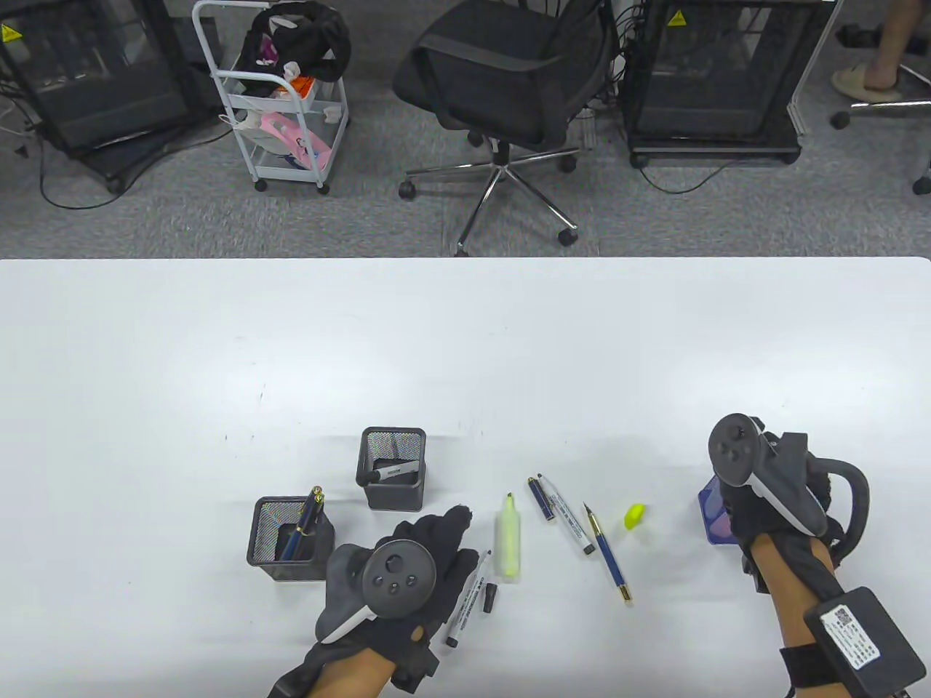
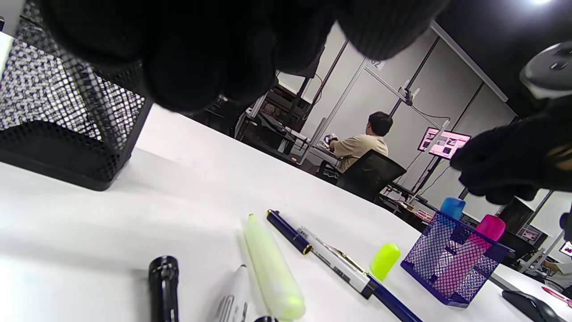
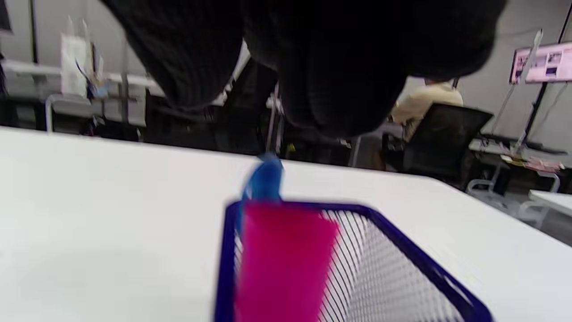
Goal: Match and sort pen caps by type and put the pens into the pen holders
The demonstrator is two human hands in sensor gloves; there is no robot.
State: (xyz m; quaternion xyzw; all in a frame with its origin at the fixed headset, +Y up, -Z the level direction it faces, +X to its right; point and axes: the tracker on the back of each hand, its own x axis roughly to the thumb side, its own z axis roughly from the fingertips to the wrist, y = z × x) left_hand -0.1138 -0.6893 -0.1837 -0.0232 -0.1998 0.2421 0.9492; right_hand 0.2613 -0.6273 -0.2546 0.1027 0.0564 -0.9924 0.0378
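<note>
My left hand (image 1: 452, 522) hovers with relaxed fingers over the table, holding nothing. Beside it lie an uncapped white marker (image 1: 468, 600) and its black cap (image 1: 490, 597). An uncapped yellow highlighter (image 1: 508, 539) lies further right, and its yellow cap (image 1: 635, 515) is apart from it. A navy cap (image 1: 540, 499), a white pen (image 1: 572, 523) and a blue pen (image 1: 608, 557) lie between them. My right hand (image 1: 742, 513) hangs just above a blue mesh holder (image 1: 710, 509), empty. A pink highlighter (image 3: 281, 259) and a blue one (image 3: 266, 179) stand in that holder.
Two black mesh holders stand at the left: the rear one (image 1: 391, 467) has a marker in it, the front one (image 1: 289, 539) has navy pens. An office chair (image 1: 509, 80) and a cart (image 1: 280, 94) are beyond the table's far edge.
</note>
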